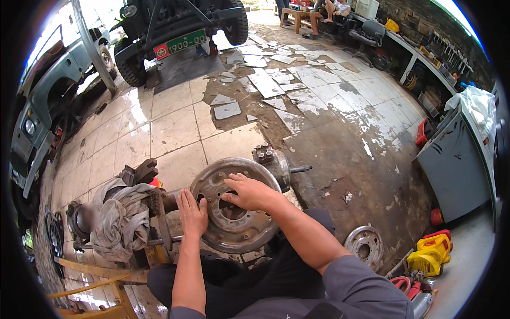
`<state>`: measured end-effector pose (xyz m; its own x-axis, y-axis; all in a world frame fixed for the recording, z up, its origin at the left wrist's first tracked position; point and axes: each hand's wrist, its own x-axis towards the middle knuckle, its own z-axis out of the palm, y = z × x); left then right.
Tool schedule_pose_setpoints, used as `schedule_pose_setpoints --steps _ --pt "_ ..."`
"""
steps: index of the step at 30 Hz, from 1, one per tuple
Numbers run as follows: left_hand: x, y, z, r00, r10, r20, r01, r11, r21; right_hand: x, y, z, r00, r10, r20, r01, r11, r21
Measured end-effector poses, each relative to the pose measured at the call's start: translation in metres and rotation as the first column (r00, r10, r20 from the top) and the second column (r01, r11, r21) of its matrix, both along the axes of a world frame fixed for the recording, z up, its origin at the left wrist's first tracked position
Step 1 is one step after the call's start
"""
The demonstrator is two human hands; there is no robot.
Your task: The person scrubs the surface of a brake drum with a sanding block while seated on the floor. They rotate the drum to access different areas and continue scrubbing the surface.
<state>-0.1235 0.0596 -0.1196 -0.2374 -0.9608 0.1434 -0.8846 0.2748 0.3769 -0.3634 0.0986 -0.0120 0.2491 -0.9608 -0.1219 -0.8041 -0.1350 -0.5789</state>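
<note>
A worn round steel wheel (239, 240), with a large centre hole and bolt holes round it, stands tilted in front of me. My left hand (192, 213) lies along its left edge, fingers straight and close together, not wrapped round anything. Over the upper part of the wheel's face, my right hand (251, 193) rests with its fingers stretched out and the thumb apart, beside the centre hole. Just behind the wheel sits a metal housing (277, 169) with a short shaft (301, 168) sticking out. An axle-like metal part (171, 201) runs off to the left.
A crumpled grey cloth (123, 220) drapes over the axle part. A yellow frame (109, 272) is at lower left, and a smaller steel wheel (364, 245) lies at right. Yellow jugs (429, 254) stand by a grey cabinet (457, 170). Broken tiles (265, 83) and parked vehicles (178, 26) are beyond.
</note>
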Motion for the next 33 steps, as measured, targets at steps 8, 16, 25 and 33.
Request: schedule_pose_setpoints --steps 8,16,25,33 --pt "0.003 0.049 0.004 0.989 -0.067 0.13 0.072 0.997 -0.03 -0.001 -0.002 -0.003 1.0 0.003 0.005 -0.002 0.999 -0.041" --pt "-0.001 0.065 0.008 0.979 -0.096 0.181 0.096 0.995 0.009 -0.01 0.0 -0.003 1.0 -0.019 0.002 0.019 0.998 -0.066" --pt "-0.014 0.042 0.003 0.977 -0.092 0.19 0.096 0.995 -0.011 -0.007 0.002 -0.004 0.999 -0.018 0.029 0.02 0.998 -0.056" --pt "-0.018 0.02 0.011 0.988 -0.098 0.121 0.098 0.995 0.005 -0.005 0.003 -0.003 1.0 -0.012 0.027 0.014 0.998 -0.053"
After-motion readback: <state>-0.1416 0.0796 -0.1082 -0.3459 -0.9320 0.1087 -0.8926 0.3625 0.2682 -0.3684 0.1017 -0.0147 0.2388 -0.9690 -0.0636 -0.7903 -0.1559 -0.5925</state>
